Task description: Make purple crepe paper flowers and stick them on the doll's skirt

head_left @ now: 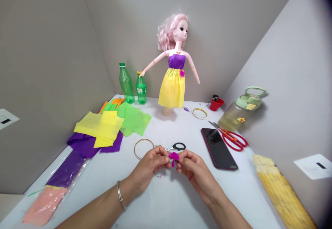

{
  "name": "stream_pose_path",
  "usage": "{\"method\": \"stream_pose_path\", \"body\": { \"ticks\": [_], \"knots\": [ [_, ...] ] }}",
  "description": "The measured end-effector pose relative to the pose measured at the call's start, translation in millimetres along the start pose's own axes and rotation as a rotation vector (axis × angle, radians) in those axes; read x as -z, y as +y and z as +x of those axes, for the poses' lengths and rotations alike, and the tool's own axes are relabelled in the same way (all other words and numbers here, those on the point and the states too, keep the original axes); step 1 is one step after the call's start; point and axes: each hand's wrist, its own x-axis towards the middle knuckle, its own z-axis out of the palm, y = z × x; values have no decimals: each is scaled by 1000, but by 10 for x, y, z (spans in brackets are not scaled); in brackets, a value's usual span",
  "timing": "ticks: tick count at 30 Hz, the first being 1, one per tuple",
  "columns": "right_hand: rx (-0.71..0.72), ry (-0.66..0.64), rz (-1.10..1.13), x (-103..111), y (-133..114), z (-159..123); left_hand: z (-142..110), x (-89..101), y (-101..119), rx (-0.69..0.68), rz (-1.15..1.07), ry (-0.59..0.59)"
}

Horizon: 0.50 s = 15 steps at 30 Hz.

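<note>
Left hand (151, 163) at nine o'clock and right hand (195, 168) at three pinch opposite sides of a small magenta piece (173, 156), probably so its fanned shape stays spread. It is held over the counter (166, 204), with the doll (177, 61) at twelve o'clock, seemingly raised on a beige base (167, 111) so the skirt (171, 89) hangs freely; coloured sheets (111, 123) lie at ten o'clock, perhaps leaving working room.

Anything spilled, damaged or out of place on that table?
No spill or damage stands out. One small oddity: a tiny purple scrap lies loose on the white table, just below the left hand in the picture, away from the piled coloured sheets.
</note>
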Motion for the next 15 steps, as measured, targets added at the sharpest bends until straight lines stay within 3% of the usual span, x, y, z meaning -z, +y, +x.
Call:
{"method": "stream_pose_path", "body": {
  "ticks": [6, 15],
  "knots": [
    [17, 7, 26, 25, 25, 12, -2, 26, -25, 81, -53, -43],
    [44, 48, 11, -7, 18, 29, -4, 21, -5, 96, -90, -38]
  ]
}}
